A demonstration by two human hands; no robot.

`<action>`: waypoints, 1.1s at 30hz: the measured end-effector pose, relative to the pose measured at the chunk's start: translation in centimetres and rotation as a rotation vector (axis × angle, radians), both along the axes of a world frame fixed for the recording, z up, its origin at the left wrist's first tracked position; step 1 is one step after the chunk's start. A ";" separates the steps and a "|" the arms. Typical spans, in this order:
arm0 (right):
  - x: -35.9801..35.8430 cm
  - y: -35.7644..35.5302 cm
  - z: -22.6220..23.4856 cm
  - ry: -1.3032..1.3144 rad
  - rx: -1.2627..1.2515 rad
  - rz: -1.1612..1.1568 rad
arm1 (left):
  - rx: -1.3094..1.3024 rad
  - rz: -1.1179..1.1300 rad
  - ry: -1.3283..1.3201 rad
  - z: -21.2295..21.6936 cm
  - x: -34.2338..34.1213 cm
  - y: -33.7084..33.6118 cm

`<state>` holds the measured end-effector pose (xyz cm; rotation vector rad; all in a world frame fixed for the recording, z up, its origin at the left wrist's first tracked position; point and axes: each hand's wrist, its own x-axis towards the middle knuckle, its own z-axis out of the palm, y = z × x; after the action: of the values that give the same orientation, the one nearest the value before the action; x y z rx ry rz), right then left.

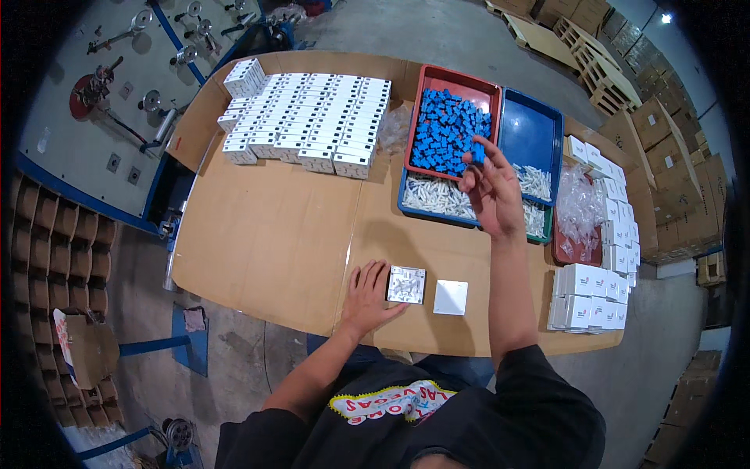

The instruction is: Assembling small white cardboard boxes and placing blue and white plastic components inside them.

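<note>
My right hand (495, 191) is raised over the trays, its thumb and fingers pinching a small blue plastic piece (478, 150). Behind it, a red tray (421, 87) holds a heap of similar blue pieces (444, 129). My left hand (366, 301) lies on the cardboard-covered table, fingers stretched out, against the left side of an open small box (406, 284). Inside that box sits something clear or whitish that I cannot make out. Just right of it lies a flat white square (451, 298), perhaps a lid or another box.
Rows of white boxes (312, 117) stand at the back left. White box stacks (590, 297) line the right edge. Blue trays (531, 121) hold small white pieces (437, 195). Clear plastic bags (580, 203) fill another red tray. A machine panel (94, 94) stands left.
</note>
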<state>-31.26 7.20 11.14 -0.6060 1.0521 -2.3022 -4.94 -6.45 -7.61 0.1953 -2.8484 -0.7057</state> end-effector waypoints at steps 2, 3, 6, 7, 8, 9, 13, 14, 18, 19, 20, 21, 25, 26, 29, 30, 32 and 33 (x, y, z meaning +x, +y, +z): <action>1.9 0.5 -0.4 -0.064 -0.177 0.112 | -0.005 0.000 -0.019 0.1 -0.1 0.0; 2.8 0.6 -0.4 -0.116 -0.229 0.157 | -0.019 -0.001 -0.026 0.2 -0.1 0.0; 5.2 0.4 -1.4 -0.227 -0.363 0.204 | -0.015 0.003 -0.030 0.2 -0.1 0.0; 5.5 0.5 -1.7 -0.229 -0.332 0.206 | -0.009 0.006 -0.027 0.3 -0.1 0.0; 5.7 0.6 -2.0 -0.236 -0.330 0.203 | -0.006 0.004 -0.034 0.2 0.0 0.1; 5.9 0.6 -2.4 -0.240 -0.287 0.166 | -0.006 0.003 -0.025 0.0 -0.1 0.1; 6.8 0.7 -2.9 -0.302 -0.243 0.091 | 0.009 -0.004 -0.018 0.2 0.0 0.1; 6.9 0.8 -3.0 -0.341 -0.249 0.081 | 0.009 -0.003 -0.020 0.1 0.0 0.1; 7.7 0.9 -4.0 -0.506 -0.324 0.063 | -0.009 -0.009 -0.031 0.0 0.1 0.2; 7.8 0.9 -4.0 -0.530 -0.355 0.081 | -0.005 -0.004 -0.031 0.0 0.1 0.3; 8.0 0.9 -4.1 -0.556 -0.386 0.098 | -0.004 -0.006 -0.036 -0.1 0.1 0.3; 8.1 0.8 -4.2 -0.561 -0.386 0.095 | -0.002 -0.002 -0.032 -0.1 0.1 0.2; 8.2 0.8 -5.2 -0.662 -0.476 0.078 | 0.011 0.005 -0.006 -0.2 0.0 0.3; 8.2 0.8 -5.6 -0.708 -0.512 0.077 | 0.012 0.007 -0.012 -0.1 0.0 0.3; 8.2 1.2 -6.4 -0.840 -0.610 0.129 | 0.005 0.002 -0.051 0.2 -0.1 0.3; 8.4 1.1 -6.3 -0.847 -0.607 0.129 | 0.002 0.004 -0.046 0.2 -0.1 0.3; 9.0 0.9 -5.8 -0.668 -0.642 0.202 | 0.002 0.008 -0.047 0.2 -0.1 0.3; 9.2 1.0 -6.0 -0.675 -0.640 0.201 | -0.004 0.007 -0.035 0.1 -0.1 0.3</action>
<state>-22.10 8.24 5.12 -0.1078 -0.0625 -2.3661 -5.06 -6.13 -7.50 0.2185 -2.8811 -0.7020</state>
